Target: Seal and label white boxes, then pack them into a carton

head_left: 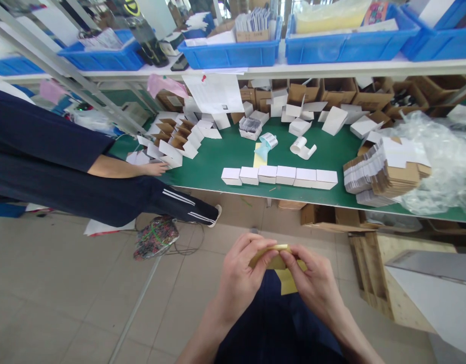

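- Spanning the upper view: one green-topped bench [210, 162], with a white shelf [312, 69] above it.
- One co-worker [46, 151] in dark clothing, at the bench's left end; the co-worker's hand [153, 169] is at the white open cartons [187, 146] and takes up that corner.
- One heap of clear plastic [441, 162], covering the right end of the bench.
- One wooden crate [403, 298], lower right, on the floor near the right forearm.
- Blue bins [233, 54], in a line on the shelf, filled with assorted goods.
- One stack of flattened cartons [399, 177], leaning beside the plastic.
- One row of six white boxes [278, 174], side by side along the front edge, standing between the hands and the things behind.
- One left hand [242, 273], in front of the bench; thumb and fingers pinched on the yellow piece.
- One right hand [312, 273], facing it; thumb and fingertips closed on the same piece.
- One yellow piece [279, 262], above the lap between both thumbs, partly hidden by fingers; a yellow flap [289, 287] hangs below, its connection unclear.
- One small box of packets [250, 135], behind the row.
- Two label rolls [268, 139], partly unwound, behind the row.
- One red pin [204, 78], at the hanging sheet [213, 93].
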`<state>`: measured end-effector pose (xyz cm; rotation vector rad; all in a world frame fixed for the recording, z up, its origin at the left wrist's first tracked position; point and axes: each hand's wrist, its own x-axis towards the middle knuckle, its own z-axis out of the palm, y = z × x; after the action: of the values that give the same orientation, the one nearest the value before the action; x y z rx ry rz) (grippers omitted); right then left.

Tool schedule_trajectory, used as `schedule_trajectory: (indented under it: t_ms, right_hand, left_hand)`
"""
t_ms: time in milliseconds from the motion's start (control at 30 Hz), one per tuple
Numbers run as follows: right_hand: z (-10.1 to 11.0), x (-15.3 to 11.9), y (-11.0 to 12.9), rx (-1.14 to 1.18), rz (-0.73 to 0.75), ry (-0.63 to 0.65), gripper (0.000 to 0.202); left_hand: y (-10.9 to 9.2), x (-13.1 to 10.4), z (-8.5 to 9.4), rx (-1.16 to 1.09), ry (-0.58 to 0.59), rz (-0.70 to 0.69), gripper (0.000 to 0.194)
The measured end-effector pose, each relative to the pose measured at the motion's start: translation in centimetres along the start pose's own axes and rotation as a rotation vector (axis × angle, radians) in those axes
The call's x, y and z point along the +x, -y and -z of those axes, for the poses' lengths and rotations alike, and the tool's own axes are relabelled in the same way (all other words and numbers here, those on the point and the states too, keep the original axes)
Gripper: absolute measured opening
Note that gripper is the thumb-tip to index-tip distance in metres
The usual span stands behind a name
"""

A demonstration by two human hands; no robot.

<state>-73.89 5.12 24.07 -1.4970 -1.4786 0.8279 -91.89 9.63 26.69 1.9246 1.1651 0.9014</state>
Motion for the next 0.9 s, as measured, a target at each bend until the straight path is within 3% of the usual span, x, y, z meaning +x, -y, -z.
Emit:
schedule_trajectory:
  t_ms: [167, 233, 300, 367, 467, 533, 700, 900]
  right_hand:
    - [-0.2, 0.7, -0.3, 0.087, -0.126, 0.087, 0.031]
    - [-0.2, 1.2, -0.4, 0.062, -0.115, 0.124, 0.025]
    - [-0.1, 1.8, -0.4, -0.068, -0.028, 0.097, 0.024]
    - [-0.1, 2.7, -0.1, -0.265, 0.122, 0.033, 0.036]
    - [-0.7, 4.7, 0.6, -0.430, 0.320, 0.015, 0.023]
    - [-1.6, 6.2, 1.0, -0.409, 0.370, 0.032, 0.014]
    - [-5.3, 9.9, 1.5, -0.323, 0.396, 0.122, 0.013]
    - [-11.0, 14.1, 2.0, -0.330, 0.313, 0.260, 0.010]
  left_hand:
    - [1.1, 0.0, 0.7, -0.018, 0.049, 0.003, 0.026]
    - [1.5, 0.1, 1.0, -0.035, 0.046, 0.025, 0.024]
    - [2.0, 0.3, 1.4, -0.042, 0.037, 0.045, 0.023]
    - [2.7, 0.6, 1.8, -0.043, 0.038, 0.063, 0.023]
    - [3.8, 1.4, 2.8, -0.047, 0.056, 0.074, 0.024]
    - [4.7, 2.0, 3.7, -0.048, 0.067, 0.071, 0.025]
    - [7.3, 3.6, 6.8, -0.024, 0.082, 0.096, 0.024]
    - [12.9, 5.5, 11.6, -0.079, 0.202, 0.237, 0.024]
